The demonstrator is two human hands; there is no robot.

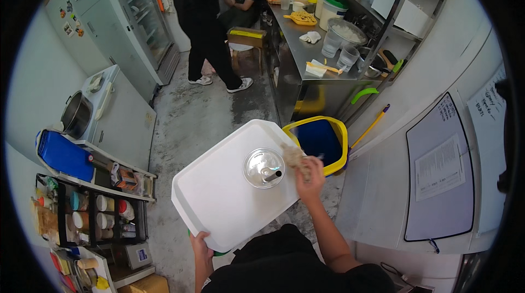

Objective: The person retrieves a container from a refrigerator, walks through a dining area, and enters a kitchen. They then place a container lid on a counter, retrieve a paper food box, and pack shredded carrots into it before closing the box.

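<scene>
A white plastic tray (pixel 217 194) is held out in front of me, tilted. My left hand (pixel 202 246) grips its near left corner, and a bit of something green shows beneath that corner. On the tray stands a clear plastic cup with a lid and a dark straw (pixel 263 168). At the tray's right edge my right hand (pixel 310 180) holds a crumpled, brownish napkin or cloth (pixel 296 159), somewhat blurred. Just beyond that hand stands a bin with a yellow rim (pixel 344 141) and a dark blue inside.
Ahead right is a steel counter (pixel 293 53) with cups, containers and food. Two people are at the back, one standing (pixel 201 14), one seated (pixel 246 2). A chest freezer (pixel 123 116) and a rack of jars (pixel 61 215) line the left; a whiteboard (pixel 441 129) hangs right.
</scene>
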